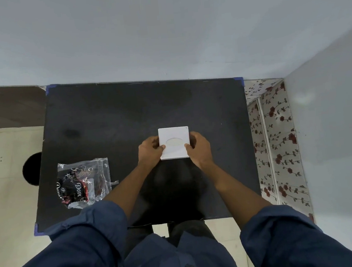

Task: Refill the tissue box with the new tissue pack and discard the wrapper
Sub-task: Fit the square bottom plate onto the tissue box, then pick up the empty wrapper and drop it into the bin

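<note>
A square white tissue box point(176, 133) with an oval opening in its lid stands on the black table point(126, 116), right of centre. My left hand point(150, 151) grips its left side and my right hand point(199, 147) grips its right side, thumbs resting on the lid by the opening. Pale tissue shows inside the oval. A crumpled clear plastic wrapper point(83, 182) with white and red print lies flat on the table at the front left, well apart from both hands.
The table's far edge meets a grey wall, and another wall stands close on the right. A floral-patterned surface point(277, 135) fills the gap to the right. A round dark object point(32, 169) sits on the pale floor at the table's left edge.
</note>
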